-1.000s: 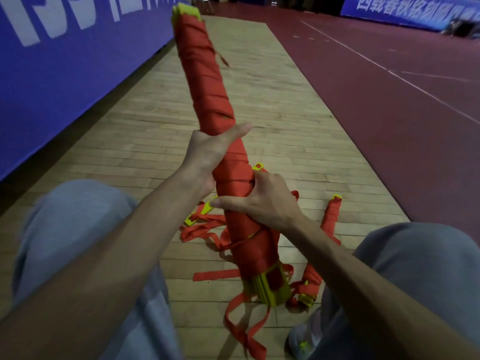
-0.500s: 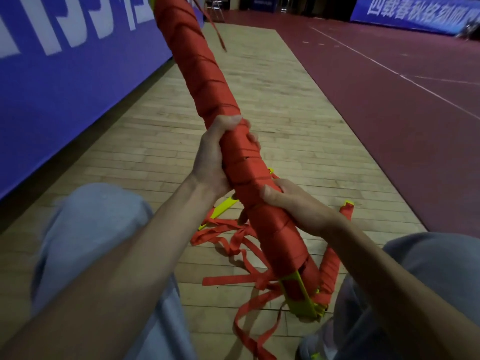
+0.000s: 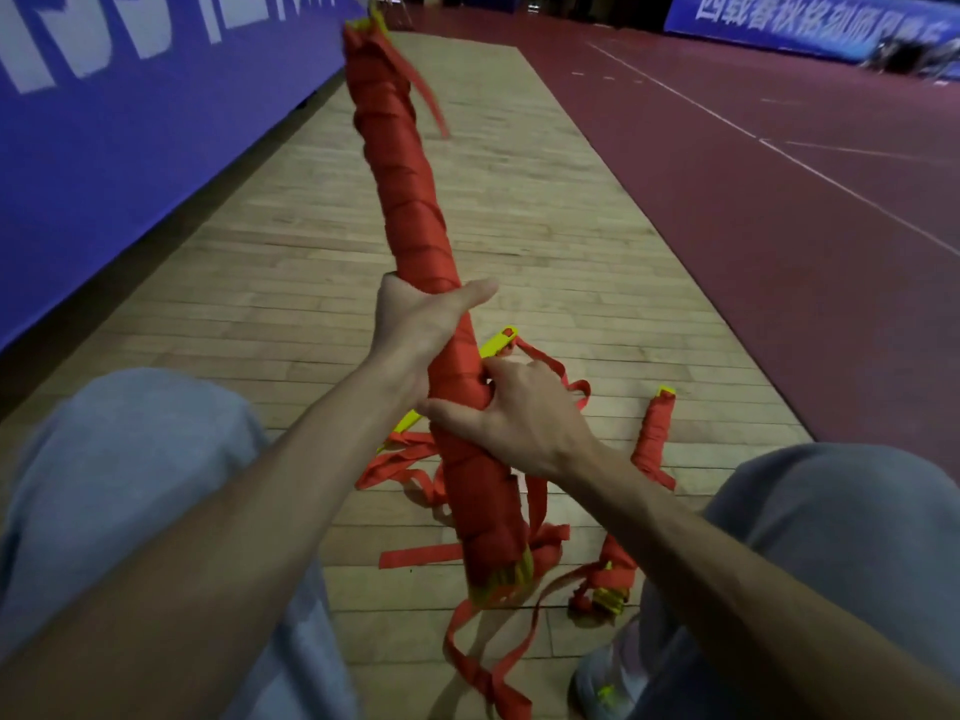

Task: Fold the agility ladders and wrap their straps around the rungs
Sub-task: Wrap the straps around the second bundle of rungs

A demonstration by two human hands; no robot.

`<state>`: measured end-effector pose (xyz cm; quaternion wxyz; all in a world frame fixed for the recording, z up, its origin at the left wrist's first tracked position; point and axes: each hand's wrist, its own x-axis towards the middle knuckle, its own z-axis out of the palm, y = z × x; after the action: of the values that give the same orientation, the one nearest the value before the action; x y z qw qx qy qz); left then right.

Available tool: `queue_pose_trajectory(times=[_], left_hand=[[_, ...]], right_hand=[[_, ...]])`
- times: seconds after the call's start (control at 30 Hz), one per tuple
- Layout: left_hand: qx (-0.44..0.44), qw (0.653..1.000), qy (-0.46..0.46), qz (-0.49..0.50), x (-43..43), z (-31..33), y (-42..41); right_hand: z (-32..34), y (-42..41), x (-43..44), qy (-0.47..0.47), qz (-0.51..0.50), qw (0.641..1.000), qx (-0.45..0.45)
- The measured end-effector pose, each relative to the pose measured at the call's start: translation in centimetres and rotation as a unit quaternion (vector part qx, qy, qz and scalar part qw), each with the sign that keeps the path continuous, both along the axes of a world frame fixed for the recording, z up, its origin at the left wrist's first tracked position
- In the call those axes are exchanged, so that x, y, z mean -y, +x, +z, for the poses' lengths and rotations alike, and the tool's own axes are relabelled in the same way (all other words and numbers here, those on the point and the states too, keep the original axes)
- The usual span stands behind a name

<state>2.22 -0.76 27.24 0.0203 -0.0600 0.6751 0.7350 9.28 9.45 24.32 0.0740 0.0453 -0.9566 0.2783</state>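
Observation:
A long bundle of yellow rungs wrapped in red strap (image 3: 410, 220) points up and away from me between my knees. My left hand (image 3: 415, 324) grips it near the middle, thumb stretched across the wrap. Just below, my right hand (image 3: 511, 413) holds the bundle with fingers curled round its far side and thumb across the front. A loose red strap end (image 3: 426, 96) dangles from the top. The lower end shows yellow rung tips (image 3: 501, 582) with red strap tails (image 3: 485, 662) trailing to the floor.
A second wrapped ladder bundle (image 3: 649, 449) lies on the wooden floor (image 3: 311, 262) by my right knee. A loose yellow rung (image 3: 498, 341) and tangled red straps (image 3: 400, 459) lie behind the held bundle. A blue banner wall (image 3: 114, 111) runs along the left; red court flooring (image 3: 779, 210) on the right.
The bundle has rotated and tilted, its top swinging right from the upper-left corner. My left thumb opened out across the wrap and my right hand re-gripped slightly higher.

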Motion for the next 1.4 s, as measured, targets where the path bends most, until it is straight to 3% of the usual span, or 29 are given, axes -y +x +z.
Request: queue_pose_trajectory(times=[0.13, 0.27, 0.43, 0.53, 0.6, 0.67, 0.77, 0.87, 1.0, 1.13, 1.2, 1.3, 1.4], left_hand=[[0.047, 0.997, 0.060, -0.013, 1.4, 1.2, 0.3], [0.070, 0.977, 0.158, -0.126, 2.4, 2.2, 0.5], [0.043, 0.939, 0.264, -0.218, 1.9, 1.8, 0.8], [0.024, 0.913, 0.302, -0.275, 1.9, 1.4, 1.0], [0.023, 0.904, 0.304, -0.300, 1.8, 1.4, 1.0], [0.011, 0.920, 0.260, -0.293, 1.4, 1.6, 0.8], [-0.044, 0.978, 0.098, -0.178, 0.6, 1.9, 0.2], [-0.053, 0.994, -0.013, -0.097, 0.0, 0.9, 0.1], [-0.010, 1.000, -0.019, 0.008, 0.1, -0.3, 0.5], [0.021, 0.995, 0.091, -0.045, 1.3, 1.1, 0.3], [0.031, 0.979, 0.161, -0.121, 2.0, 1.6, 0.3], [0.014, 0.913, 0.328, -0.241, 2.5, 1.7, 0.3], [-0.016, 0.841, 0.453, -0.297, 2.5, 1.7, 0.4]], right_hand=[[0.7, 0.7, -0.3, -0.040, 0.041, 0.997, -0.058], [1.9, 1.2, -0.8, -0.160, 0.104, 0.981, 0.018], [1.1, 1.1, -0.8, -0.428, 0.177, 0.855, 0.231], [0.7, 1.3, -0.5, -0.486, 0.191, 0.805, 0.281], [1.1, 1.6, -0.3, -0.469, 0.193, 0.818, 0.271], [2.0, 1.6, -0.4, -0.437, 0.159, 0.855, 0.230], [2.4, 1.2, -0.8, -0.367, 0.087, 0.913, 0.157], [1.2, 0.7, -0.6, -0.198, 0.026, 0.975, 0.099], [0.8, 1.1, 0.3, -0.100, 0.075, 0.989, 0.075], [2.3, 0.7, -0.9, -0.052, 0.121, 0.988, 0.080], [2.8, 0.7, -1.4, -0.107, 0.147, 0.977, 0.108], [2.9, 0.9, -1.6, -0.286, 0.213, 0.913, 0.198], [2.3, 0.9, -1.4, -0.387, 0.230, 0.862, 0.232]])
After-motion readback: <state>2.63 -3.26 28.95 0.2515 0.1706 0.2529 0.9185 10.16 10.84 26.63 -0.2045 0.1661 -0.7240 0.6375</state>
